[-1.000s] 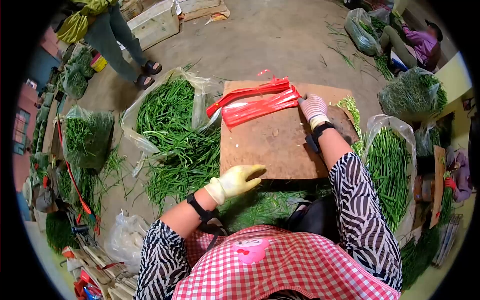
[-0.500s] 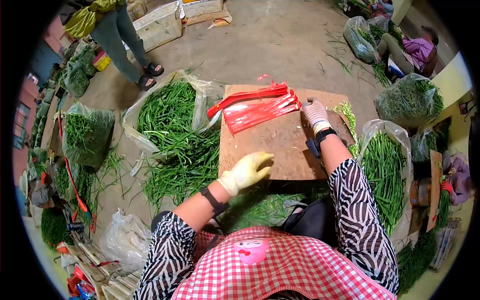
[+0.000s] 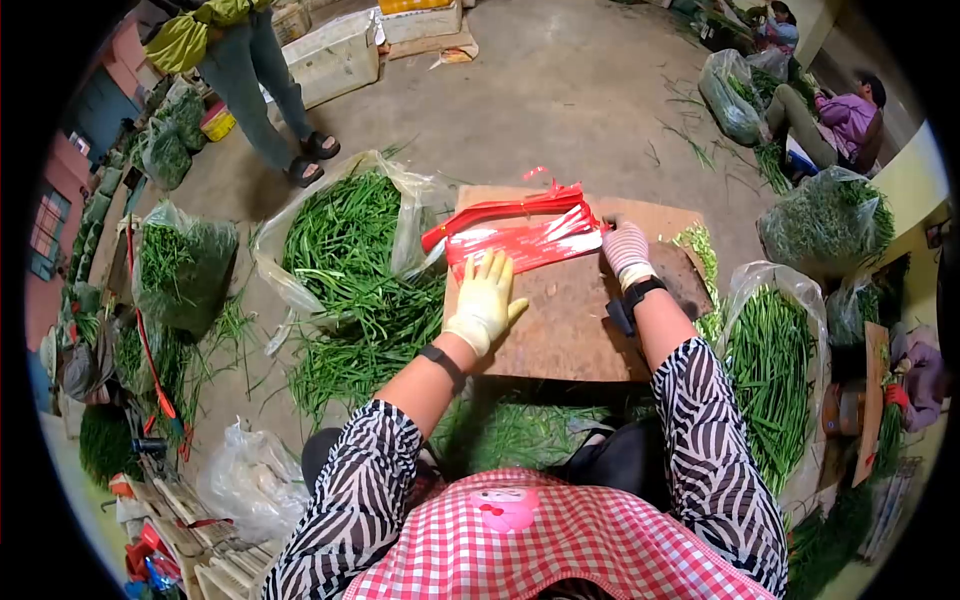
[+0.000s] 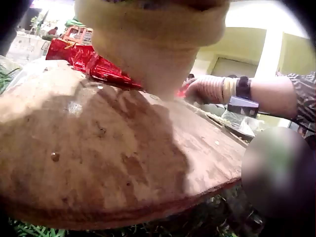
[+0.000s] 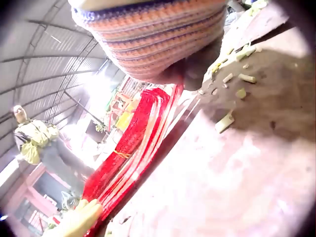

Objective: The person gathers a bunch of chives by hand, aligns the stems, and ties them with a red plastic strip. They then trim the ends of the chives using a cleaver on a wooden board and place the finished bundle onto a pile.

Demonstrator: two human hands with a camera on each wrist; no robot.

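Observation:
A sheet of red plastic strips point(image 3: 525, 247) lies across the far part of a worn wooden board point(image 3: 560, 325), beside a narrower red bundle point(image 3: 490, 214) with a yellow tie. My left hand point(image 3: 483, 308), in a pale yellow glove, rests with straight, spread fingers on the strips' near left end. At their other end my right hand point(image 3: 627, 250), in a striped knit glove with dark fingertips, pinches the strips. The right wrist view shows red strips point(image 5: 160, 126) running up into those fingertips. In the left wrist view the glove cuff hides the left fingers.
Cut pale stalk pieces point(image 3: 702, 265) line the board's right edge. Open plastic bags of long green stalks stand left point(image 3: 340, 230) and right point(image 3: 770, 370). A person in sandals point(image 3: 265, 95) stands far left. Other people sit along the right side.
My left hand has moved forward from the board's near edge onto the left end of the red strips, its fingers spreading. The right hand keeps its hold at the right end.

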